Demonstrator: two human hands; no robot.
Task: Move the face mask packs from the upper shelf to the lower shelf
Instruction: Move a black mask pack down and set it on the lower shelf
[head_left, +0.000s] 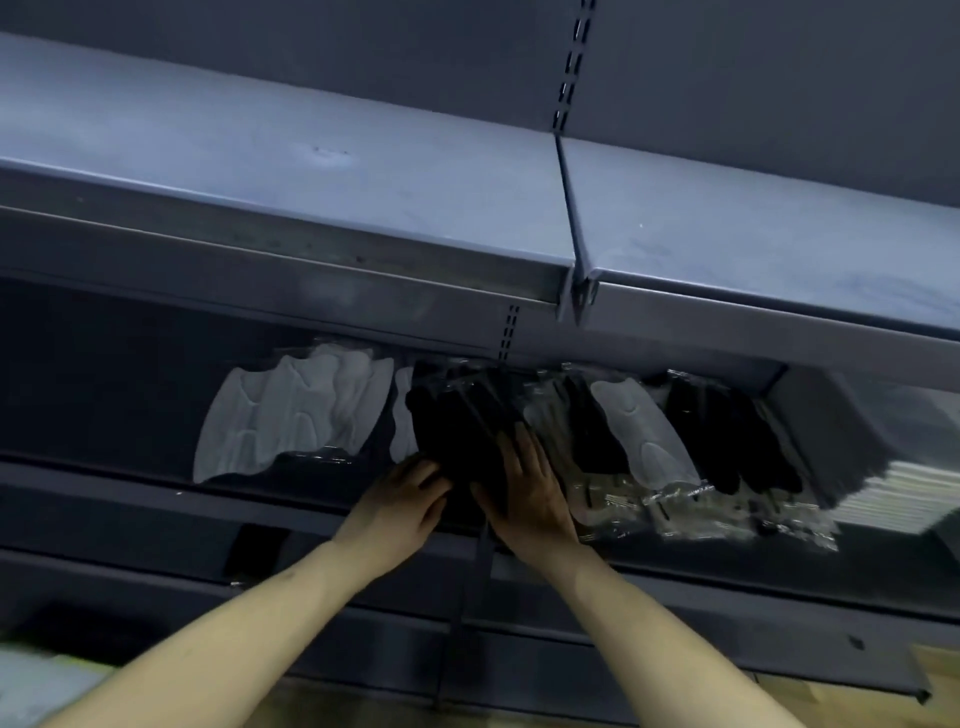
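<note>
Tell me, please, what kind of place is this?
Probably a shop or stockroom. Metal shelves sit on slotted uprights, and clear-wrapped face mask packs, black and white, stand in rows. Both the left hand and right hand are on the black packs.

Grey metal shelving fills frame, dim bluish light. Slotted upright at upper centre, dark back panel at upper right. Wood-toned floor at lower right.
</note>
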